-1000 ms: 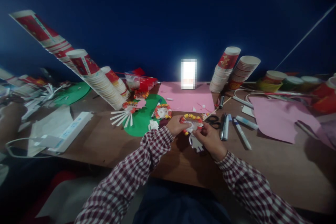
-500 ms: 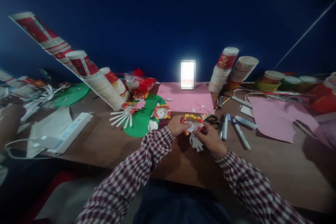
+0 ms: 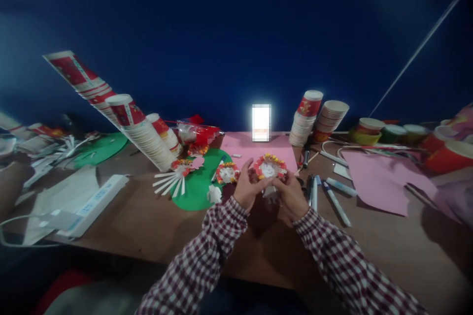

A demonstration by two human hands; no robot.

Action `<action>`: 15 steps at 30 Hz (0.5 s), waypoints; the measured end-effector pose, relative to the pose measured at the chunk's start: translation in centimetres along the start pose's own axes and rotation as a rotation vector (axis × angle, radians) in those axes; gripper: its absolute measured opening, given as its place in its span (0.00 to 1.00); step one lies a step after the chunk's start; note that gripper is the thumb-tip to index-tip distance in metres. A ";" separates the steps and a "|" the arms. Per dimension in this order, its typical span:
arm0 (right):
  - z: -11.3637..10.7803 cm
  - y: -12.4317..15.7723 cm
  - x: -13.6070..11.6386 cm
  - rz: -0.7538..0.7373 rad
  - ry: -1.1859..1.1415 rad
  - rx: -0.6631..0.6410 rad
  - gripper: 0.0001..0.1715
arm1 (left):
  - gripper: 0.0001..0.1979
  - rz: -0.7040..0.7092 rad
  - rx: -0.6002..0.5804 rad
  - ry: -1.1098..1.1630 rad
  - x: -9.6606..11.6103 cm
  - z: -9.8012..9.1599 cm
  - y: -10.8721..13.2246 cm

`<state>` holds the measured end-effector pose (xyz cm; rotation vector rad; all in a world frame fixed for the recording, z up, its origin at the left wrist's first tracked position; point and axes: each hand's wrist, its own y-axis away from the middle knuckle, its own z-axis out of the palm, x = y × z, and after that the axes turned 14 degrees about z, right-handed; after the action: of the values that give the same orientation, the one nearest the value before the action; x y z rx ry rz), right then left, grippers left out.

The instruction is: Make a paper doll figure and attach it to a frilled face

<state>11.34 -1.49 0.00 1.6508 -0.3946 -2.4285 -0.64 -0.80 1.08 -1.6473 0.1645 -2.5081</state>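
Observation:
Both hands hold a round paper cutout ornament, with a white middle and a red and yellow rim, up above the table. My left hand grips its lower left edge, thumb across the front. On the lower right side, my right hand pinches it with the thumb against the rim. Below the ornament, partly between the hands, shows a white paper cutout. A similar round ornament lies to the left on a green paper sheet, near a small white paper piece.
Stacked paper cups lean at the left; more cup stacks stand at the back right. Markers lie right of my hands, beside pink paper. A white power strip rests at the left. Pink sheet lies behind.
My hands have raised the round ornament and turned its face more towards me. My left hand has shifted to its lower left edge. The view has tilted up a little.

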 end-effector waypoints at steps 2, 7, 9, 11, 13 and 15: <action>0.5 -0.5 0.3 -0.023 -0.018 0.028 0.22 | 0.43 0.047 0.080 0.032 -1.2 0.4 0.0; 0.8 -1.1 1.0 -0.051 -0.044 0.071 0.23 | 0.35 0.079 0.156 0.069 -3.1 0.6 -0.5; 0.6 -1.3 1.1 -0.058 -0.051 0.086 0.25 | 0.34 0.091 0.156 0.065 -3.3 0.6 -0.7; 0.5 -1.5 1.0 -0.061 -0.054 0.093 0.26 | 0.33 0.102 0.153 0.056 -3.3 0.5 -0.8; 0.3 -1.7 1.0 -0.060 -0.049 0.090 0.26 | 0.33 0.109 0.145 0.051 -3.3 0.5 -0.9; 0.2 -1.7 1.1 -0.062 -0.040 0.087 0.26 | 0.33 0.113 0.129 0.054 -3.3 0.5 -0.9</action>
<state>10.79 -0.14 -1.44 1.6743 -0.4679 -2.5269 1.09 0.67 -1.58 -1.4802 0.0964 -2.4255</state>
